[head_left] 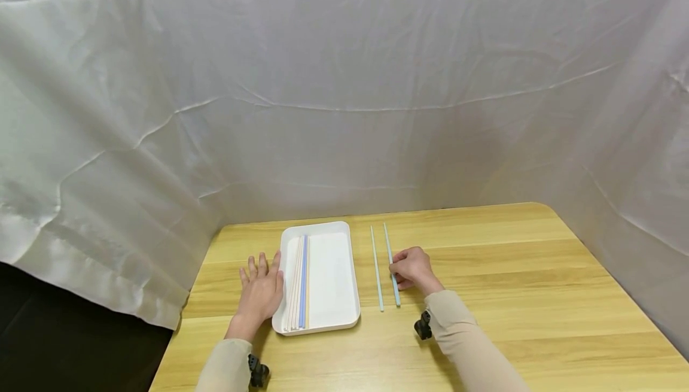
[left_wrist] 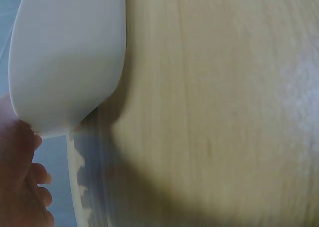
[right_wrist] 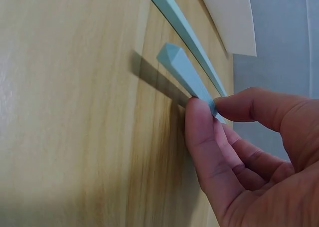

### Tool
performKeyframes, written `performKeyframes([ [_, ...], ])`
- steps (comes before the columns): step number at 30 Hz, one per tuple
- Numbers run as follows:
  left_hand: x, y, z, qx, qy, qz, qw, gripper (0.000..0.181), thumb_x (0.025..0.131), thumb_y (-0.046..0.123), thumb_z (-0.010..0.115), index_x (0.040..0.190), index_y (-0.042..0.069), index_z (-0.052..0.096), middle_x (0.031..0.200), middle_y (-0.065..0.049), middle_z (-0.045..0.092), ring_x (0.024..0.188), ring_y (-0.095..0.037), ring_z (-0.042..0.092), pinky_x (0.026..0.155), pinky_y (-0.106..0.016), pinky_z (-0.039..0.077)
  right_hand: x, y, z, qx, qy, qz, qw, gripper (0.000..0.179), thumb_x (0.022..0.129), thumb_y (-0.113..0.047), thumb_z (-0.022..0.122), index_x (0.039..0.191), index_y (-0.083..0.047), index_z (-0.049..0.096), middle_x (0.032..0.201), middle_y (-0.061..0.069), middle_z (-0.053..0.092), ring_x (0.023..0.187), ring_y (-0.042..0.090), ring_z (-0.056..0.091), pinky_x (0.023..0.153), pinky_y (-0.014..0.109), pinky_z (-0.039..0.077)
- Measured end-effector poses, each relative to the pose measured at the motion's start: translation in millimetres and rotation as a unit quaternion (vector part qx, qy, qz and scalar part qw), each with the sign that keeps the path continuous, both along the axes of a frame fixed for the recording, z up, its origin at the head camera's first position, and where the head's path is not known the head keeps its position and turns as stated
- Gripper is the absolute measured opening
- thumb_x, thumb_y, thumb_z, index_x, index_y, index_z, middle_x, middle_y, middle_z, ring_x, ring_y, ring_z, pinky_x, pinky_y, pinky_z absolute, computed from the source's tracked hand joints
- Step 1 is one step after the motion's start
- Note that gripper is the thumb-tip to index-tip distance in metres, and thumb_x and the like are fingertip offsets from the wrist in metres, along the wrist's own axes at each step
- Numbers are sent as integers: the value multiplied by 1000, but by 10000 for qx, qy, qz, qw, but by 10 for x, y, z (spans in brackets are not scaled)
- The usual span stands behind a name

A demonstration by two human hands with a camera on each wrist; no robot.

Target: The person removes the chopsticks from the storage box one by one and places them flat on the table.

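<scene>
My right hand (head_left: 413, 269) pinches a light blue chopstick (head_left: 396, 296) between thumb and fingers. In the right wrist view, this chopstick's square thick end (right_wrist: 172, 55) stands a little above the table, with its shadow beside it. A second light blue chopstick (head_left: 377, 269) lies on the table just to the left, roughly parallel. Farther left is a white rectangular tray (head_left: 336, 284) with several pale chopsticks (head_left: 293, 290) and a periwinkle-blue pair (head_left: 304, 278) along its left side. My left hand (head_left: 261, 293), fingers spread, touches the tray's left edge.
Everything rests on a light wood-grain table (head_left: 517, 296). A grey-white curtain (head_left: 344, 140) hangs behind and along both sides. Beyond the table's left edge, a dark area (head_left: 70, 332) shows below the curtain. Each wrist wears a small black camera (head_left: 423, 325).
</scene>
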State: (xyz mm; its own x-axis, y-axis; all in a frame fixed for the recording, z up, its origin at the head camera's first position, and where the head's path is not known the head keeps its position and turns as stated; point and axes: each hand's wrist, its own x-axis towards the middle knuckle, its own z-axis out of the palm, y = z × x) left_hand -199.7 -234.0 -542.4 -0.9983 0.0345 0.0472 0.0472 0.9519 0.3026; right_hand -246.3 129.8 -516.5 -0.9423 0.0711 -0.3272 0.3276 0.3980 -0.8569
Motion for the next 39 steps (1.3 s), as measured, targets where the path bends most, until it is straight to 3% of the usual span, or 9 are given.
performKeyframes([
  [11,0,-4,-1,63,-59,39,10000,57,114,28,32,168,10,26,168,-37,20,157,-61,9,123,-79,4,-4,-42,-50,414,286,93,9987,18,86,4,73,104,7,73,74,14,69,59,19,67,53,34,63],
  [16,8,-12,-4,97,-59,62,9999,57,114,28,32,168,10,26,168,-37,19,157,-61,8,123,-79,3,-23,-82,4,512,359,134,9979,15,86,3,73,100,6,72,71,14,70,54,17,66,51,33,62],
  [27,12,12,-2,124,32,56,9999,57,114,28,33,168,10,28,168,-37,21,157,-62,11,123,-80,5,-80,-445,290,-135,436,516,9976,29,86,1,69,114,8,72,90,27,76,56,21,71,60,37,65],
  [39,14,12,14,41,15,48,10000,57,114,28,33,167,9,28,168,-38,21,156,-62,11,122,-81,5,-28,-940,412,-274,465,1021,9933,32,86,1,71,117,10,71,85,17,74,61,22,72,59,36,65],
])
